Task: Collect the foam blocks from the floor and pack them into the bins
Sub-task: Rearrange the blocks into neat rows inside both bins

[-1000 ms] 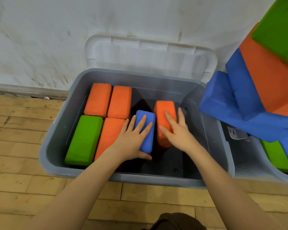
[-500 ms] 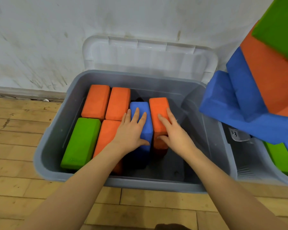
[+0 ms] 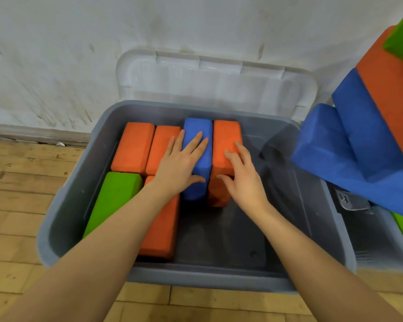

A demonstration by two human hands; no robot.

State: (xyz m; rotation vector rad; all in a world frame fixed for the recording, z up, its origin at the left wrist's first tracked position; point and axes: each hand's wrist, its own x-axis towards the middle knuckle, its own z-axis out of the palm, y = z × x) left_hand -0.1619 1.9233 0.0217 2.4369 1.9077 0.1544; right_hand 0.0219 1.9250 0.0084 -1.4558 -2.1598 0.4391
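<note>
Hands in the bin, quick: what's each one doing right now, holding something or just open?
Left hand: open, fingers straight, pressing on the blue block.
Right hand: open, fingers flat on the orange block.

Even, soft light; wide-angle bend at the edges

Bright diffuse light, no hard shadows. The grey bin's floor lies dim under the forearms. Faint glare on the clear lid. Edges curve and soften; the centre is sharp
</note>
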